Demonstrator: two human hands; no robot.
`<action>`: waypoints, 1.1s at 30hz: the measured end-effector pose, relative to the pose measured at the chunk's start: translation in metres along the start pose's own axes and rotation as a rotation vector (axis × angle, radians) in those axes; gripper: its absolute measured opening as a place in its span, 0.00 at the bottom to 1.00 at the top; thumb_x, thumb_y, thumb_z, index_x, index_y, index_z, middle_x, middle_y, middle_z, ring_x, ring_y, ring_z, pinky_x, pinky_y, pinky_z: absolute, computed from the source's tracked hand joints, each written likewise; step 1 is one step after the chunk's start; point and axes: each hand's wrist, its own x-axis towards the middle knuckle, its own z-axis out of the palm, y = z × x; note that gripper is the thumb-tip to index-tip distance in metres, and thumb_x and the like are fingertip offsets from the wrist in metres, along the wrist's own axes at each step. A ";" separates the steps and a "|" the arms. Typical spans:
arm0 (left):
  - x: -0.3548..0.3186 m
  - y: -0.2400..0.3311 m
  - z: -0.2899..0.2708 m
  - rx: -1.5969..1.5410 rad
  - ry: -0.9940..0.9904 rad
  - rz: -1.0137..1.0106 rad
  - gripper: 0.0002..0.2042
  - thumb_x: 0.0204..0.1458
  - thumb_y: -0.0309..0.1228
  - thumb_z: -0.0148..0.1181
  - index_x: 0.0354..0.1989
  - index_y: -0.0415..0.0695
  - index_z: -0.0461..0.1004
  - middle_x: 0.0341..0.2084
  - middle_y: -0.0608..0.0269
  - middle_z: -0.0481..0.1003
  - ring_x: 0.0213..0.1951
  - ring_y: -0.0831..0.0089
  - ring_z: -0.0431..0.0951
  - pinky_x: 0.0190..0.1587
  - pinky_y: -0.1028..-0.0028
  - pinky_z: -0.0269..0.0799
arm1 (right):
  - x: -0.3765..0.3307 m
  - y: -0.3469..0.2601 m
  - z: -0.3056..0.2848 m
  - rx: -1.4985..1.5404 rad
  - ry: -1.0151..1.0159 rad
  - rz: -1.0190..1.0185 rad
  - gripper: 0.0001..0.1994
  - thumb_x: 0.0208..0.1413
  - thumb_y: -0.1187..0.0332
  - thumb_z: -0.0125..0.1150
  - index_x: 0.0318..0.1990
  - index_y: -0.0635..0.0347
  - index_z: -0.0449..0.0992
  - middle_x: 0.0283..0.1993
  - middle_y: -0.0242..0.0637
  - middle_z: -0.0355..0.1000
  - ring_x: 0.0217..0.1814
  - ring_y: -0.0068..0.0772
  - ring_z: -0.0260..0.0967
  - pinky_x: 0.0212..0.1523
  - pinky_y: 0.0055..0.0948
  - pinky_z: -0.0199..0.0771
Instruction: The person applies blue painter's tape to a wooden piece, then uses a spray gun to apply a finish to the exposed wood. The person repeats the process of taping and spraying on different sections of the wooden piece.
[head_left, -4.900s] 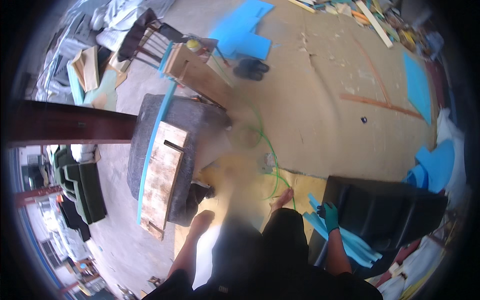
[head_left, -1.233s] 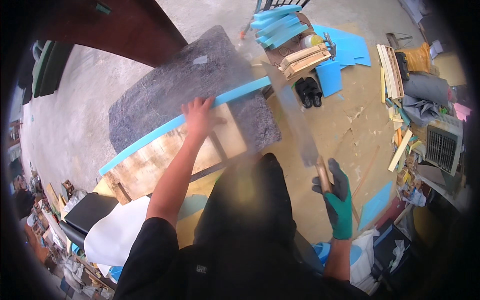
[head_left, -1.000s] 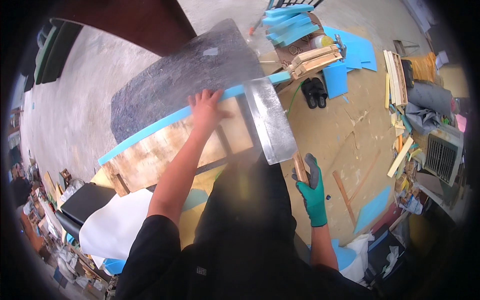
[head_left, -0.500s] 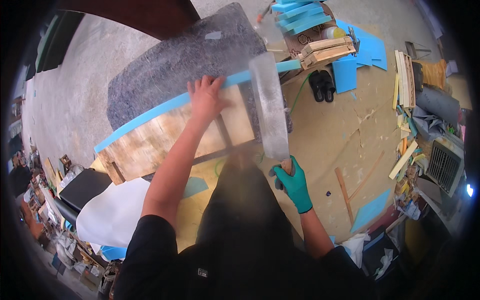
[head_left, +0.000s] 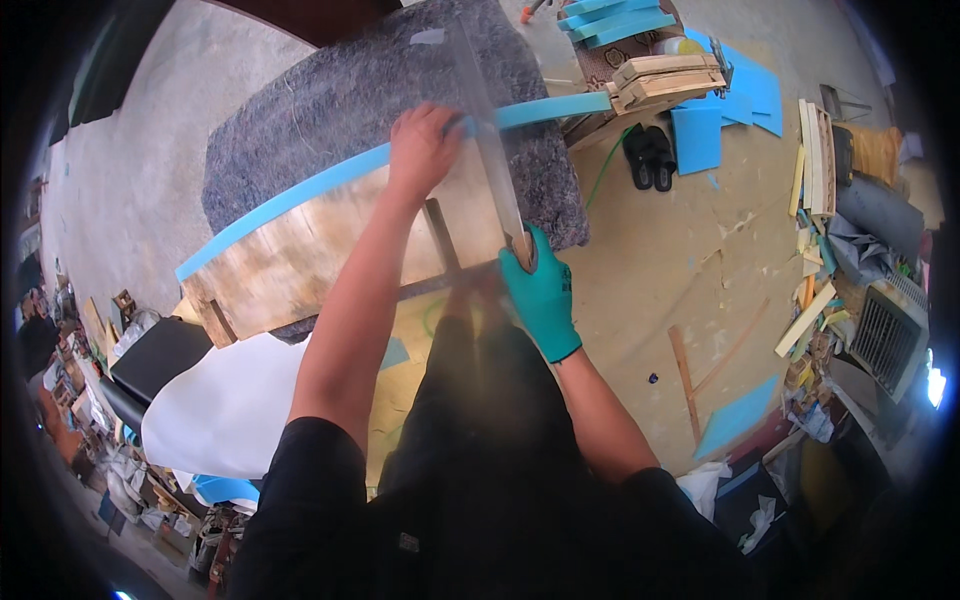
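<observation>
My right hand (head_left: 543, 295), in a green glove, is closed round the wooden handle of a long-bladed knife (head_left: 493, 165). The pale blade points away from me and crosses a curved blue foam strip (head_left: 300, 202); blur hides its exact edge. Just left of the blade my bare left hand (head_left: 423, 148) grips the strip from above, fingers curled over its far side. The strip runs along the curved edge of a light plywood-faced wooden frame (head_left: 300, 255). Beneath lies a mottled grey felt pad (head_left: 270, 145).
A wooden block assembly (head_left: 665, 82) sits by the strip's right end, with blue foam pieces (head_left: 625, 25) stacked behind. Black sandals (head_left: 650, 157) lie on the tan floor sheet (head_left: 640, 280). Wood offcuts (head_left: 805, 318) and a grey vented unit (head_left: 888, 325) stand right; white sheeting (head_left: 215, 405) lies left.
The knife has moved left and away from me, its blade turning from broadside to nearly edge-on. My right hand went up and left with it; my left hand shifted slightly right, fingers curling more.
</observation>
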 end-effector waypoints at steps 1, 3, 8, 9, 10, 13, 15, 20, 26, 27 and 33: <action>0.001 0.005 0.005 -0.023 0.052 -0.002 0.11 0.66 0.39 0.66 0.51 0.52 0.88 0.46 0.59 0.83 0.53 0.51 0.81 0.62 0.51 0.69 | 0.003 0.004 0.003 -0.031 0.011 -0.027 0.31 0.71 0.55 0.68 0.74 0.63 0.71 0.54 0.54 0.83 0.47 0.45 0.87 0.45 0.43 0.87; 0.000 0.012 0.010 -0.051 0.070 -0.022 0.11 0.66 0.40 0.67 0.51 0.52 0.88 0.46 0.60 0.83 0.53 0.51 0.81 0.63 0.52 0.69 | 0.009 0.010 0.005 -0.082 0.025 -0.052 0.31 0.71 0.55 0.68 0.75 0.63 0.71 0.56 0.56 0.83 0.50 0.48 0.87 0.48 0.45 0.87; -0.005 0.011 0.010 -0.063 0.120 -0.034 0.11 0.65 0.41 0.67 0.49 0.53 0.88 0.45 0.60 0.83 0.53 0.53 0.81 0.63 0.53 0.68 | 0.004 -0.019 0.007 -0.020 0.051 0.055 0.24 0.69 0.63 0.69 0.70 0.56 0.76 0.44 0.46 0.85 0.41 0.35 0.85 0.43 0.39 0.82; -0.005 0.011 0.009 -0.070 0.119 -0.038 0.11 0.65 0.41 0.68 0.49 0.53 0.88 0.45 0.60 0.83 0.53 0.53 0.81 0.63 0.53 0.68 | 0.005 -0.010 0.011 -0.038 0.079 0.002 0.24 0.69 0.63 0.69 0.70 0.56 0.76 0.44 0.47 0.85 0.41 0.35 0.85 0.43 0.39 0.82; -0.004 0.012 0.009 -0.081 0.117 -0.038 0.11 0.65 0.42 0.68 0.49 0.53 0.88 0.44 0.60 0.83 0.53 0.53 0.81 0.64 0.53 0.68 | 0.008 0.005 0.015 -0.056 0.113 -0.050 0.24 0.69 0.63 0.69 0.70 0.56 0.76 0.44 0.47 0.85 0.41 0.35 0.85 0.43 0.39 0.82; -0.004 0.013 0.010 -0.063 0.131 -0.036 0.12 0.64 0.43 0.68 0.48 0.52 0.89 0.44 0.61 0.83 0.53 0.54 0.81 0.64 0.53 0.67 | 0.012 0.014 0.019 -0.081 0.127 -0.081 0.24 0.69 0.63 0.69 0.70 0.56 0.76 0.45 0.47 0.85 0.41 0.37 0.85 0.43 0.39 0.82; -0.004 0.013 0.012 -0.060 0.128 -0.054 0.12 0.63 0.43 0.69 0.48 0.53 0.89 0.44 0.62 0.83 0.53 0.54 0.81 0.64 0.54 0.67 | 0.013 0.014 0.019 -0.089 0.123 -0.075 0.24 0.69 0.63 0.69 0.70 0.56 0.76 0.45 0.46 0.85 0.41 0.37 0.85 0.43 0.39 0.82; -0.004 0.010 0.016 -0.055 0.172 -0.044 0.11 0.62 0.44 0.70 0.46 0.54 0.89 0.43 0.64 0.83 0.52 0.56 0.81 0.64 0.54 0.67 | 0.018 0.013 0.022 -0.101 0.137 -0.143 0.23 0.69 0.64 0.69 0.69 0.56 0.76 0.45 0.46 0.86 0.42 0.39 0.85 0.44 0.40 0.82; -0.004 0.009 0.020 -0.061 0.218 -0.007 0.09 0.60 0.42 0.71 0.43 0.56 0.89 0.40 0.66 0.82 0.49 0.58 0.81 0.62 0.54 0.67 | 0.038 0.006 0.026 -0.117 0.149 -0.130 0.23 0.69 0.64 0.69 0.68 0.56 0.77 0.46 0.47 0.87 0.44 0.42 0.87 0.44 0.41 0.83; -0.003 0.011 0.020 -0.065 0.217 -0.008 0.08 0.60 0.42 0.71 0.43 0.56 0.89 0.40 0.66 0.82 0.49 0.58 0.81 0.62 0.54 0.67 | 0.041 0.010 0.026 -0.119 0.143 -0.122 0.23 0.69 0.63 0.69 0.68 0.56 0.77 0.46 0.47 0.87 0.44 0.42 0.87 0.44 0.42 0.83; -0.003 0.011 0.020 -0.075 0.211 -0.024 0.08 0.59 0.41 0.71 0.41 0.55 0.89 0.41 0.65 0.83 0.49 0.57 0.81 0.62 0.54 0.66 | 0.036 0.024 0.025 -0.178 0.148 -0.188 0.23 0.70 0.63 0.68 0.69 0.54 0.76 0.47 0.47 0.87 0.45 0.45 0.88 0.45 0.43 0.84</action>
